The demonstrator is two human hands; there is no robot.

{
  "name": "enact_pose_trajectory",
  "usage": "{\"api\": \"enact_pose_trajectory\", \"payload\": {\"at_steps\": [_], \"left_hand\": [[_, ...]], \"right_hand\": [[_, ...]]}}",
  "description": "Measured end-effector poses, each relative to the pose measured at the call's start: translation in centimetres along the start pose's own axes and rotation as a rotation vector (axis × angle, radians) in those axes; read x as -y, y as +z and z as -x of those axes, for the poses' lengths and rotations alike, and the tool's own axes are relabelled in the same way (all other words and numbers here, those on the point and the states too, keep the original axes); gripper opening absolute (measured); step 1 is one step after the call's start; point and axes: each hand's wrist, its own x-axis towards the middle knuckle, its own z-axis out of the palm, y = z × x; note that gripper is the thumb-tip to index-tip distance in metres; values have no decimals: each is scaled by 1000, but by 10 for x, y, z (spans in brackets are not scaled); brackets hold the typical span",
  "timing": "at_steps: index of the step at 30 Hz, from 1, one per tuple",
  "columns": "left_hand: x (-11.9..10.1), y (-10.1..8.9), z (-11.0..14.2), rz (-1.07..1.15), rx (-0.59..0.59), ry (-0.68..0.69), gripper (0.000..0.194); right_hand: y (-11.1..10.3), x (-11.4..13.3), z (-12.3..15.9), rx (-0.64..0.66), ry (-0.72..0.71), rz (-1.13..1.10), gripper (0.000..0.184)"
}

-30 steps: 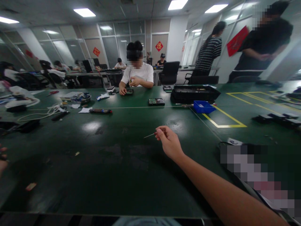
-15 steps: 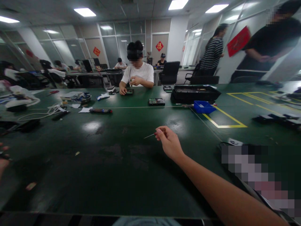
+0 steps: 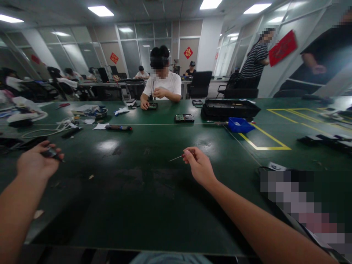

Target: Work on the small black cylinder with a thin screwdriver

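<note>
My right hand (image 3: 200,165) is closed round the red handle of a screwdriver (image 3: 177,158). Its thin metal shaft points left over the green table (image 3: 123,216). On the left, my left hand (image 3: 38,159) grips a dark tool with a narrow tip (image 3: 52,153); its exact kind is not clear. This tool is tilted, the tip toward the right and down. Beyond my right hand lies a hard drive (image 3: 184,118), its green circuit board facing up.
A black tray (image 3: 231,109) and a blue bin (image 3: 239,125) stand at the back right. A dark screwdriver-like tool (image 3: 118,128) lies beside white paper. Cables (image 3: 59,126) run at left. Across the table a person (image 3: 162,82) handles a circuit board. A pixelated area covers the near right.
My left hand has come in from the left edge, bringing the dark tool into full view. My right hand stays in place with the screwdriver. At far right, two standing people have shifted.
</note>
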Motion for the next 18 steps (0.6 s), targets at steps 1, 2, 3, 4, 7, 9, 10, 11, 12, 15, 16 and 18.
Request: {"api": "enact_pose_trajectory", "payload": {"at_steps": [1, 2, 3, 4, 7, 9, 10, 11, 12, 15, 16, 18], "left_hand": [[1, 15, 9, 70, -11, -65, 26], [3, 30, 20, 122, 33, -115, 27], [4, 45, 33, 161, 87, -142, 27], [6, 59, 46, 191, 129, -167, 25], [12, 102, 88, 240, 268, -227, 25], [16, 130, 117, 260, 400, -277, 28], [18, 142, 132, 270, 423, -287, 30], [19, 154, 147, 274, 486, -312, 31], [21, 165, 162, 270, 541, -335, 34], [25, 190, 206, 272, 707, -375, 41], [28, 196, 219, 273, 764, -378, 41], [35, 204, 242, 260, 874, -341, 37]], "right_hand": [[0, 1, 0, 0, 3, -1, 27], [0, 2, 1, 0, 7, -2, 26], [-1, 3, 1, -1, 10, 0, 25], [-1, 4, 1, 2, 12, 4, 25], [-1, 5, 2, 9, 16, 11, 26], [-1, 5, 2, 8, 20, 3, 26], [-1, 4, 2, 7, 22, -5, 25], [-1, 4, 2, 4, 23, -13, 25], [-1, 4, 1, 3, 24, -22, 25], [0, 2, 0, -5, 22, -25, 25], [0, 1, 0, -11, 24, -14, 25], [0, -1, -1, -26, 19, 13, 25]]}}
